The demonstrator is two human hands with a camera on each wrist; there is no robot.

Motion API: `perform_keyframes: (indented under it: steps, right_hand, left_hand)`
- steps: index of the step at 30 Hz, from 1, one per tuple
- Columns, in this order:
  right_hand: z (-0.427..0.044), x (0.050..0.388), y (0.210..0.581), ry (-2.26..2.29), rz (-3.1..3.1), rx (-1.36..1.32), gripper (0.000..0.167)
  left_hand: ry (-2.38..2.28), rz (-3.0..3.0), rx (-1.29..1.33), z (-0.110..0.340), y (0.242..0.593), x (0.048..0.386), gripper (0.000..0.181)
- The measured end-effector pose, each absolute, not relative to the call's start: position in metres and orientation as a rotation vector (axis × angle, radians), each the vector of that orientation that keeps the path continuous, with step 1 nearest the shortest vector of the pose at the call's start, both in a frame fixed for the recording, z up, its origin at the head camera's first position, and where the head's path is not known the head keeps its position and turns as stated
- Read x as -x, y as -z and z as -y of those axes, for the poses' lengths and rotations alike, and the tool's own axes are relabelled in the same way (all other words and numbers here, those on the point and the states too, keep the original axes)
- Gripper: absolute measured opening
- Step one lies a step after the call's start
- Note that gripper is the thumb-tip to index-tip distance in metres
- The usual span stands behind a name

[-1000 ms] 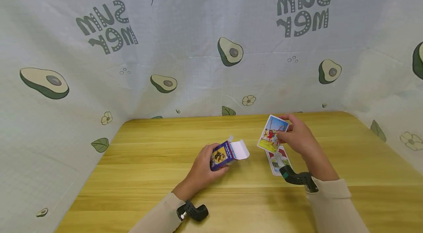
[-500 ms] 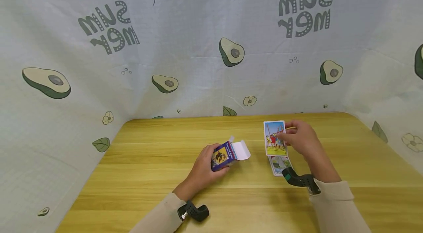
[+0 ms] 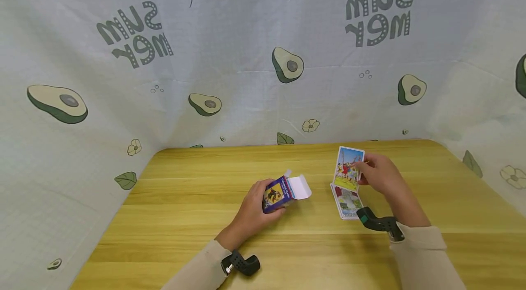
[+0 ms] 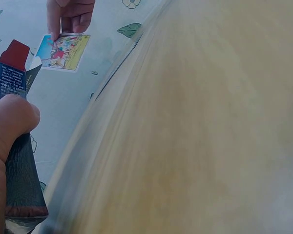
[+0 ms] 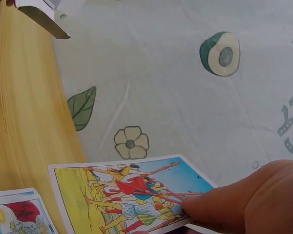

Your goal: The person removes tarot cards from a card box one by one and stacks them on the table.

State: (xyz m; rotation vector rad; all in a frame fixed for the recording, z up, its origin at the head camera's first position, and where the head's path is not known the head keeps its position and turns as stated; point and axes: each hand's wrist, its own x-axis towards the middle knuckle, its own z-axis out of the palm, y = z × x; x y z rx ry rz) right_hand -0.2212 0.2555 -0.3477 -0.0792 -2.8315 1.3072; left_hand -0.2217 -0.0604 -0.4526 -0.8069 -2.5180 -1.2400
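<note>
Blue and yellow, the card [image 3: 347, 172] extends left from the right hand [image 3: 380, 174] pinching it, long axis near-to-far, near end toward the pile [image 3: 348, 203]; left hand [image 3: 251, 208] grips the box [image 3: 276, 196].

The wood-grain table [image 3: 197, 189] bears some face-up cards [image 3: 348, 203]; the box [image 3: 275, 195] perhaps touches it too.

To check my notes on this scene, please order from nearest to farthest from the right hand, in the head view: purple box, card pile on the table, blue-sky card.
1. Blue-sky card: pinched in the right hand.
2. Card pile: on the table, below the blue-sky card in the picture.
3. Purple box: farthest, to the left, in the left hand.
</note>
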Motion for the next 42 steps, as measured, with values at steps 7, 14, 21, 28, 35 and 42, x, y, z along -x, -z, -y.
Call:
perform_keyframes:
  steps: [7,14,21,28,35,42]
  right_hand:
    - [-0.269,0.222,0.350,-1.313,2.852,0.119,0.036]
    - [-0.276,0.222,0.353,-1.368,2.850,0.165,0.040]
    - [-0.280,0.223,0.359,-1.407,2.867,0.194,0.034]
    - [-0.284,0.225,0.366,-1.385,2.937,0.220,0.033]
    - [-0.285,0.230,0.369,-1.361,3.012,0.178,0.033]
    - [-0.285,0.232,0.370,-1.365,3.060,0.148,0.031]
  left_hand:
    - [1.234,2.521,0.803,0.061,0.452,0.221,0.073]
    - [1.247,2.519,0.808,0.061,0.452,0.220,0.073]
    - [1.246,2.523,0.803,0.061,0.452,0.220,0.073]
    - [1.239,2.519,0.809,0.061,0.451,0.220,0.072]
    - [1.240,2.520,0.814,0.061,0.451,0.221,0.072]
    - [1.240,2.524,0.807,0.061,0.451,0.222,0.072]
